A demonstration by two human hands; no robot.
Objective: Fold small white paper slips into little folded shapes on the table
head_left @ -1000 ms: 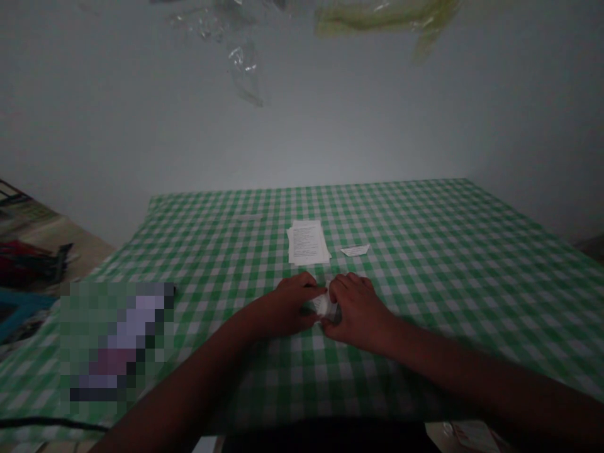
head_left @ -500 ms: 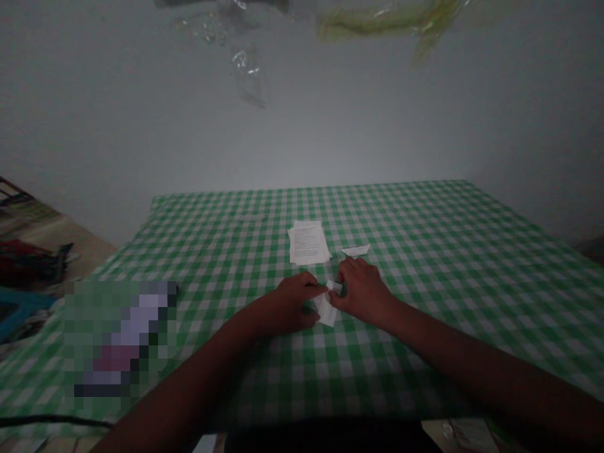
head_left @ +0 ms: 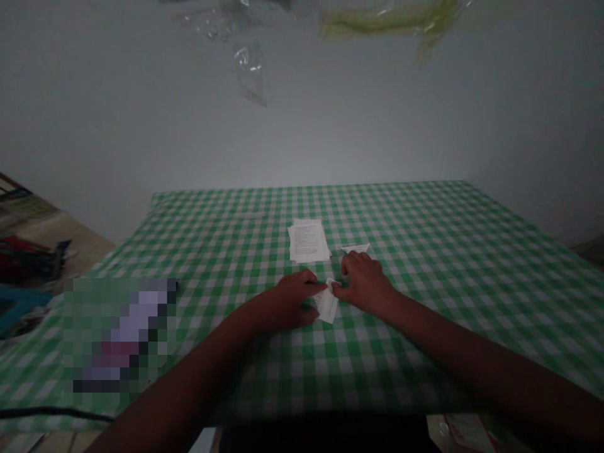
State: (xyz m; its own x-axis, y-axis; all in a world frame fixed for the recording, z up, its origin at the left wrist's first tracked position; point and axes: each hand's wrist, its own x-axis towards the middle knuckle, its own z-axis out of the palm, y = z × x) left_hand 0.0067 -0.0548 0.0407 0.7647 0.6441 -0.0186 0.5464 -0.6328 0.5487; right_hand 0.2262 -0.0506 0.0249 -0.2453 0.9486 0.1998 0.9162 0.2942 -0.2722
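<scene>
A small printed sheet of paper, partly folded at its far end, lies on the checked tablecloth between my two hands. My left hand pins it from the left, index finger on the fold and thumb at the lower edge. From the right, my right hand presses its thumb on the folded top, with the other fingers curled. Just beyond my right hand is a folded slip of paper, partly covered by the fingers. A stack of printed sheets lies farther back, in front of my left hand.
A green and white checked tablecloth covers the table, which meets a wall at the back. A pixelated, dark-edged object lies at the left. Near it, a black cable crosses the front left edge.
My right hand has shifted slightly up and right, its fingers lifting from the fold while the thumb stays on the paper. The left hand keeps nearly the same position.
</scene>
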